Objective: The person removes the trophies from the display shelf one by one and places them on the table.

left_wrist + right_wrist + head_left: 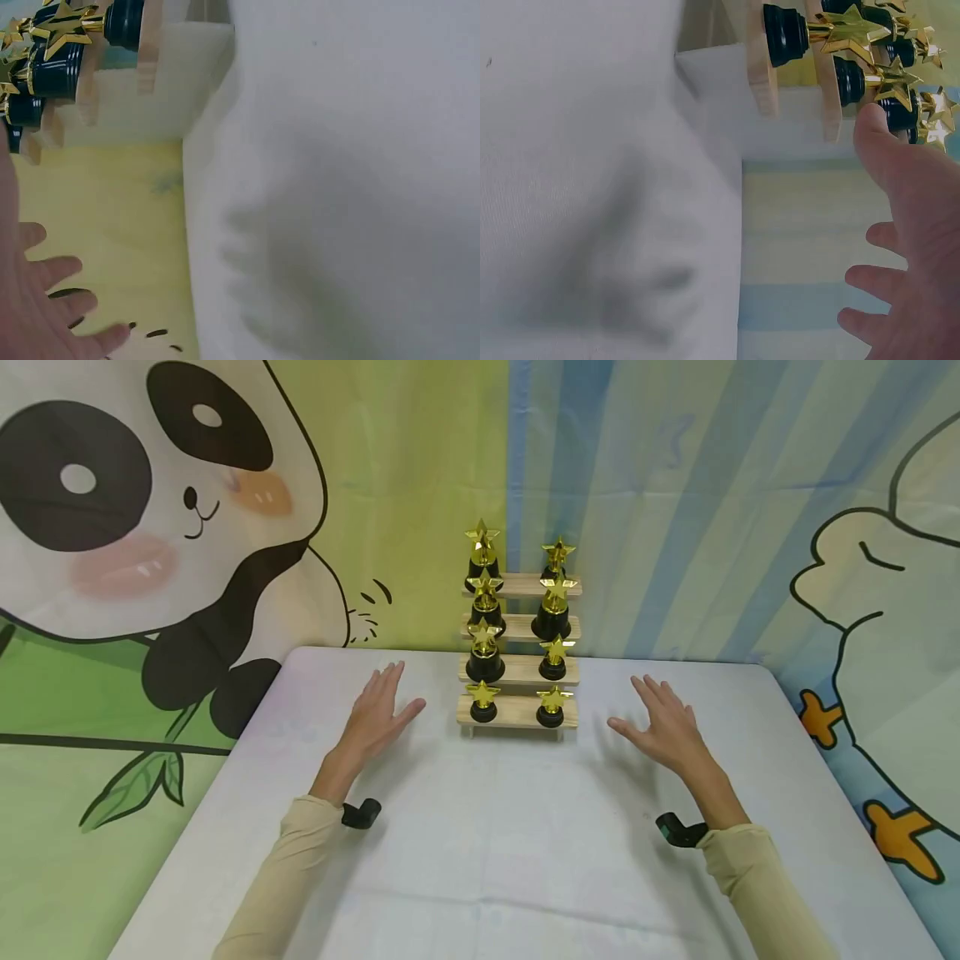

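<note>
A stepped wooden rack [517, 712] stands at the back middle of the white table, its tiers bearing two columns of gold star trophies on black bases. On the lowest tier sit a left trophy [483, 703] and a right trophy [551, 706]; taller ones, such as the big-based trophy [552, 610], stand higher up. To the left of the rack, my left hand [372, 714] hovers over the table with fingers spread, holding nothing. My right hand [663, 727] mirrors it on the other side, thumb toward the rack, apart from the trophies. Both hands cast shadows on the tabletop.
The white table [480, 843] reaches back to a printed backdrop with a panda [217, 527] at left and blue stripes at right. A small black device is strapped at the left wrist [362, 814], another at the right wrist [681, 831].
</note>
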Tool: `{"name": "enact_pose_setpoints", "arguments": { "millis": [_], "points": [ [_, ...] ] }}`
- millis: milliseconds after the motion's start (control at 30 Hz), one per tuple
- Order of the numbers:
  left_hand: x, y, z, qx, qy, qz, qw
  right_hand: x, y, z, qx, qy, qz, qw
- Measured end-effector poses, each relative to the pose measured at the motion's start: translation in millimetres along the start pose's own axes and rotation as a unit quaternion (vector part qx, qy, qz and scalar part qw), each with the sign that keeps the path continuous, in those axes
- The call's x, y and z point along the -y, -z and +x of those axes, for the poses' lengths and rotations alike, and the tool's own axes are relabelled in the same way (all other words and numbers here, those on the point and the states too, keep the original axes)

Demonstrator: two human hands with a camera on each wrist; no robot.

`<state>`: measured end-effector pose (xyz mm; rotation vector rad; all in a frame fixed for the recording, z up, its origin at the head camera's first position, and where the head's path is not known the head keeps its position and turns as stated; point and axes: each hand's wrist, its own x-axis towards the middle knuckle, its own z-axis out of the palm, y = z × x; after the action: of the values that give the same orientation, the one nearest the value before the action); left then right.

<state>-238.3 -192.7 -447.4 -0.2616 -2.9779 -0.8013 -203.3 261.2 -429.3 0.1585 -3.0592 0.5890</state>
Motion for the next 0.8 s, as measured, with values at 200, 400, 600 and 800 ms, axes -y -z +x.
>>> {"name": "enact_pose_setpoints", "arguments": {
  "millis": [200, 400, 600, 800],
  "points": [
    [-3.4, -19.5, 9.6, -0.019, -0.022, -0.159, 0.9869, 7, -4, 3, -0.007, 0.020, 0.027, 0.999],
    [-5.8, -48.3, 19.7, 0.005, -0.037, -0.261, 0.9645, 19, -7, 7, -0.019, 0.043, 0.088, 0.995],
    [-1.1, -75.8, 23.4, 0.080, -0.032, -0.338, 0.9372, 38, -10, 13, -0.054, 0.082, 0.166, 0.981],
    [-0.8, -88.4, 28.7, 0.095, -0.047, -0.382, 0.9179, 56, -9, 20, -0.045, 0.094, 0.226, 0.968]
  ]
}}
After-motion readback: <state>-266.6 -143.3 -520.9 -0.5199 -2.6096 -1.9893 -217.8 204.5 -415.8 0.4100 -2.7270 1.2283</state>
